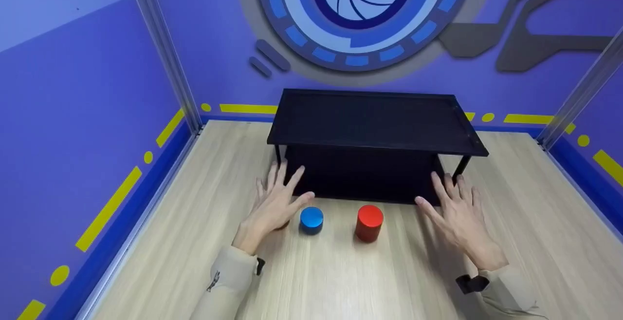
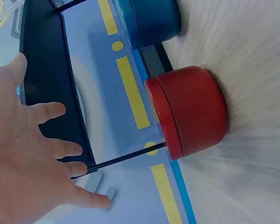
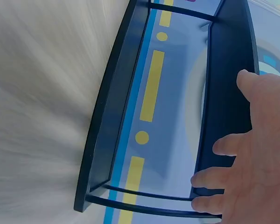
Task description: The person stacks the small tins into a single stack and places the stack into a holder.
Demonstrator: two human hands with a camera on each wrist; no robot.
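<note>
A black two-level rack (image 1: pixel 375 120) stands at the back of the table. My left hand (image 1: pixel 272 205), fingers spread, is at its front left corner. On the other side my right hand (image 1: pixel 460 217) is likewise spread at the front right corner. Neither hand holds anything. Between them on the table stand a short blue cylinder (image 1: pixel 311 220) and a taller red cylinder (image 1: pixel 369 225). The left wrist view also shows a short red cylinder (image 2: pixel 191 112) with a lid-like seam, left of the blue one; in the head view my left hand mostly hides it.
The wooden table (image 1: pixel 331 281) is enclosed by printed blue-purple panels (image 1: pixel 97 115) at the back and sides. Metal posts (image 1: pixel 163 47) rise at the back corners. The rack's upper panel overhangs its lower level, with thin posts (image 1: pixel 461 165) at the ends.
</note>
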